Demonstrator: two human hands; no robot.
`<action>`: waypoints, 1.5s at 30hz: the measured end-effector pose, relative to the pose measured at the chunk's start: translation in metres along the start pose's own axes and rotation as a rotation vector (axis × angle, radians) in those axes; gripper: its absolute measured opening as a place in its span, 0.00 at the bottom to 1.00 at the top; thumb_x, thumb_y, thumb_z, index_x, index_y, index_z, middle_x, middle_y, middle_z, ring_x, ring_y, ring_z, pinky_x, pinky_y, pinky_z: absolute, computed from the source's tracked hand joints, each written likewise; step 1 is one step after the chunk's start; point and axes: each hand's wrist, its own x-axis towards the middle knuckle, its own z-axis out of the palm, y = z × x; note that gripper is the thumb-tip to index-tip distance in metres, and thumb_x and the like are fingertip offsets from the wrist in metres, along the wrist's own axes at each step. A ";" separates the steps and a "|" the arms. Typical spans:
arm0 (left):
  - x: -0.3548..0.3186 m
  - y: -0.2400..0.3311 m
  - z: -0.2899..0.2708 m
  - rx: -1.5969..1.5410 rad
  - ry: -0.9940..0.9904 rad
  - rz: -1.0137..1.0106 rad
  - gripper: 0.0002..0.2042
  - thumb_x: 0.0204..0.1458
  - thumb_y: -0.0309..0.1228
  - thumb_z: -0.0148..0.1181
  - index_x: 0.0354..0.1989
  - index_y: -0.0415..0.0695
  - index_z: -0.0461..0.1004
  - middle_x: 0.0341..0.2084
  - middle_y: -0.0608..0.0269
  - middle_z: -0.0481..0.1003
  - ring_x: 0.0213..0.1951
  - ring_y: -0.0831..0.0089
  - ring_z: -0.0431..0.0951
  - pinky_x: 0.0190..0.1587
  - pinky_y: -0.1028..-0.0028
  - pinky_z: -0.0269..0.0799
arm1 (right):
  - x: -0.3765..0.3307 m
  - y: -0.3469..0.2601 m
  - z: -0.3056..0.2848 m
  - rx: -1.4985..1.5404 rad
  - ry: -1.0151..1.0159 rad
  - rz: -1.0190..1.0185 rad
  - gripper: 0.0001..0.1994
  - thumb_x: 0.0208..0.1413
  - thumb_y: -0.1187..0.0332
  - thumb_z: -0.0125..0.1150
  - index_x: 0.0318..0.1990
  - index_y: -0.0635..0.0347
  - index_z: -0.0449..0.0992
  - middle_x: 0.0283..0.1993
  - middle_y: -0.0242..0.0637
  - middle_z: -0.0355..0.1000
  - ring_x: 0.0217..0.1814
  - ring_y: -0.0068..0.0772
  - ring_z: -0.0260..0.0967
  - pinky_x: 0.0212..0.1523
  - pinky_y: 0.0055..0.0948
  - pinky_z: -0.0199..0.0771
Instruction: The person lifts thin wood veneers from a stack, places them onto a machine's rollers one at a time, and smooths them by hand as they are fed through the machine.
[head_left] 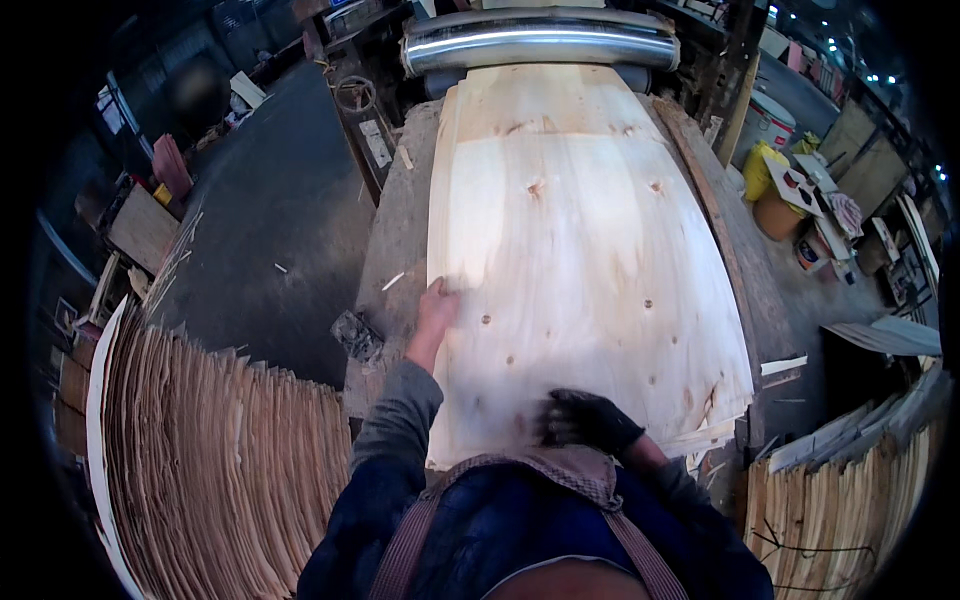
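Note:
Pale wood veneer sheets (570, 240) with brown knots lie stacked on a worn wooden bench in front of me, their far end reaching a shiny metal roller (540, 46). My left hand (435, 310) is bare and closed at the left edge of the top sheet, its fingers curled over the edge and a little blurred. Close to my body, my right hand (592, 418) wears a dark glove. Its fingers are stretched out over the near part of the sheet, smeared at the tips; whether they press on it I cannot tell.
Brown veneer sheets (220, 450) stand packed on edge at my left, and a paler bundle (840, 510) stands at my right. A dark lump (357, 336) sits on the bench's left side (395, 235). Buckets (780, 212) and scraps stand on the right.

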 end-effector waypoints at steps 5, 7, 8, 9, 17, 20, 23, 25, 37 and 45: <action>0.027 -0.010 -0.002 0.127 -0.020 -0.138 0.20 0.38 0.32 0.53 0.42 0.37 0.69 0.31 0.47 0.74 0.34 0.60 0.76 0.37 0.68 0.69 | -0.023 0.059 -0.042 -0.518 0.021 -0.321 0.17 0.58 0.63 0.46 0.50 0.66 0.65 0.48 0.41 0.66 0.50 0.33 0.65 0.51 0.29 0.65; 0.029 -0.009 -0.001 0.059 -0.084 -0.056 0.21 0.39 0.28 0.52 0.45 0.33 0.67 0.28 0.55 0.73 0.26 0.67 0.72 0.29 0.69 0.67 | -0.031 0.069 -0.051 -0.279 0.060 -0.186 0.16 0.58 0.62 0.46 0.48 0.65 0.66 0.45 0.40 0.66 0.47 0.32 0.64 0.48 0.29 0.65; 0.029 -0.009 0.003 0.027 -0.120 -0.007 0.22 0.39 0.26 0.52 0.46 0.31 0.66 0.27 0.60 0.73 0.22 0.70 0.70 0.25 0.70 0.65 | -0.032 0.071 -0.048 -0.201 0.077 -0.154 0.16 0.57 0.62 0.47 0.47 0.64 0.66 0.44 0.39 0.66 0.45 0.31 0.64 0.46 0.28 0.65; 0.020 -0.001 0.007 0.070 -0.080 0.052 0.23 0.38 0.28 0.53 0.46 0.33 0.66 0.30 0.55 0.73 0.27 0.67 0.72 0.30 0.69 0.66 | -0.033 0.072 -0.046 -0.160 0.095 -0.140 0.16 0.57 0.61 0.47 0.46 0.64 0.66 0.42 0.38 0.66 0.44 0.30 0.64 0.45 0.28 0.65; 0.007 0.036 0.003 -0.410 -0.194 -0.226 0.28 0.41 0.28 0.56 0.55 0.37 0.59 0.46 0.52 0.69 0.45 0.65 0.70 0.47 0.68 0.64 | -0.038 0.072 -0.036 -0.105 0.229 -0.122 0.14 0.55 0.58 0.51 0.38 0.60 0.68 0.32 0.31 0.66 0.32 0.25 0.62 0.33 0.24 0.64; 0.013 0.057 -0.012 -0.524 -0.178 -0.193 0.29 0.45 0.27 0.54 0.58 0.38 0.56 0.47 0.52 0.68 0.44 0.67 0.70 0.46 0.66 0.65 | -0.033 0.061 -0.029 -0.077 0.280 -0.124 0.14 0.54 0.56 0.52 0.36 0.58 0.69 0.28 0.29 0.65 0.27 0.23 0.61 0.29 0.23 0.64; 0.037 0.061 -0.022 -0.665 -0.102 -0.102 0.29 0.45 0.26 0.55 0.58 0.38 0.55 0.45 0.51 0.68 0.43 0.68 0.71 0.45 0.69 0.65 | -0.020 0.033 -0.005 -0.036 0.314 -0.137 0.14 0.53 0.55 0.54 0.33 0.57 0.70 0.24 0.26 0.65 0.22 0.21 0.61 0.25 0.22 0.64; 0.056 0.039 -0.028 -0.465 -0.031 -0.022 0.28 0.45 0.27 0.55 0.57 0.37 0.56 0.44 0.53 0.69 0.40 0.67 0.71 0.43 0.69 0.67 | 0.013 0.013 -0.011 0.168 0.117 -0.231 0.10 0.57 0.58 0.46 0.30 0.51 0.68 0.22 0.27 0.63 0.22 0.25 0.60 0.27 0.27 0.66; 0.009 -0.027 -0.015 -0.071 -0.055 -0.240 0.18 0.47 0.32 0.53 0.45 0.35 0.67 0.34 0.59 0.72 0.34 0.69 0.72 0.36 0.72 0.67 | 0.164 -0.126 -0.030 0.147 -0.003 -0.446 0.08 0.53 0.70 0.51 0.41 0.56 0.68 0.42 0.42 0.69 0.41 0.42 0.68 0.44 0.44 0.71; 0.010 -0.022 -0.027 -0.478 0.147 -0.251 0.18 0.41 0.24 0.56 0.45 0.34 0.69 0.36 0.56 0.73 0.38 0.70 0.71 0.41 0.71 0.66 | 0.046 0.003 -0.007 0.001 -0.158 -0.155 0.18 0.58 0.70 0.44 0.55 0.63 0.58 0.51 0.56 0.63 0.51 0.54 0.64 0.51 0.46 0.67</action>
